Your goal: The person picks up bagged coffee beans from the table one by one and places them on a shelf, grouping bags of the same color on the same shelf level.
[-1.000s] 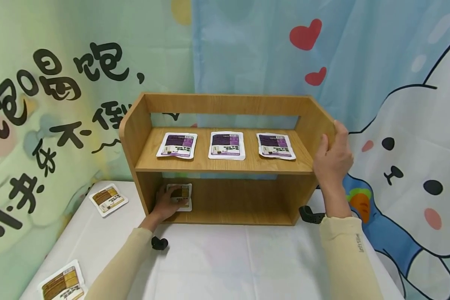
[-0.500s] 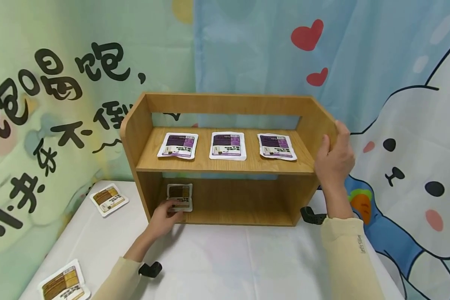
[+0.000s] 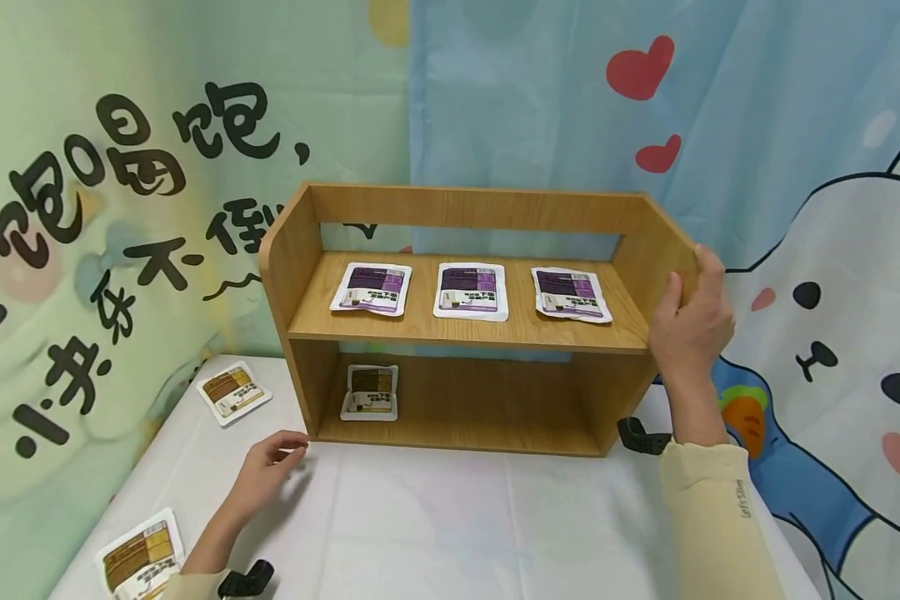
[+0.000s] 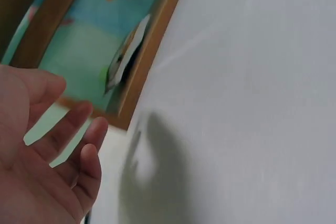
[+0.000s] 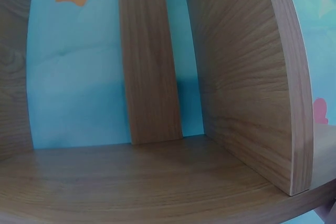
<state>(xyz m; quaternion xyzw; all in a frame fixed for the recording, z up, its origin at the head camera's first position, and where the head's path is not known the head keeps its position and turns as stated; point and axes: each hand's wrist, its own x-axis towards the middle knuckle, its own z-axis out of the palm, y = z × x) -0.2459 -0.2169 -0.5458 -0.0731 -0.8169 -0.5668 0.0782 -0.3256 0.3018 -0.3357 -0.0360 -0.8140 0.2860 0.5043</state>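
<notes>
My left hand [image 3: 258,475] hovers above the table just off the shelf's lower left corner, fingers loosely bent and holding nothing. In the left wrist view, its fingertips [image 4: 92,166] stand apart from the wooden edge. My right hand [image 3: 692,329] grips the right side panel of the two-tier wooden shelf [image 3: 420,332], thumb on the panel's front edge. On the lower tier at the left, a brown-and-white sachet [image 3: 370,393] leans upright against the back. Three purple-and-white sachets lie on the upper tier: left [image 3: 371,289], middle [image 3: 471,292] and right [image 3: 572,294].
Two more brown-and-white sachets lie on the white table [image 3: 420,517]: one left of the shelf [image 3: 234,392], another near the front left [image 3: 142,558]. Printed curtains [image 3: 510,108] hang behind and at the sides. The shelf's inner boards [image 5: 152,56] fill the right wrist view.
My left hand has let go of the brown sachet on the lower tier and drawn back to the left and toward me. The right hand keeps its grip; the head view has shifted slightly.
</notes>
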